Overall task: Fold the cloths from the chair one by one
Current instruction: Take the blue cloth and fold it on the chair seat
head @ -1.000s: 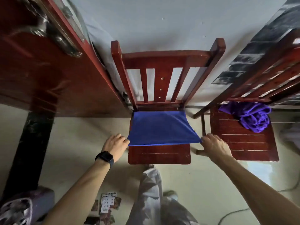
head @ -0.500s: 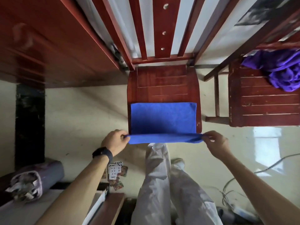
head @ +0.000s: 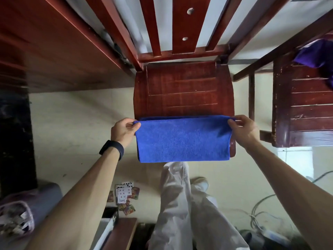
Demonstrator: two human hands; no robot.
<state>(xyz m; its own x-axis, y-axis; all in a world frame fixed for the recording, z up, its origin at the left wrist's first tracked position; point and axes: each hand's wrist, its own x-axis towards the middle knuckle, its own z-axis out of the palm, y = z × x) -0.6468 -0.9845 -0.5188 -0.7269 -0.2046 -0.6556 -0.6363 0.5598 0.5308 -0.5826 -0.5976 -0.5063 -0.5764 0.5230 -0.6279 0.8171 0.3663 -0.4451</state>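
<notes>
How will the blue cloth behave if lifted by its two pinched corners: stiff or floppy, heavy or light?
Probably floppy: the blue cloth lies doubled over, flat on the chair seat, so it would sag between corners. Likely light: the left hand and right hand hold it by fingertip pinches alone. Its fuzzy surface should resist slipping.

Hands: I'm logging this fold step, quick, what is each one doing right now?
Left hand: closed, pinching the left top corner of the blue cloth.
Right hand: closed, pinching the right top corner of the same cloth.
</notes>
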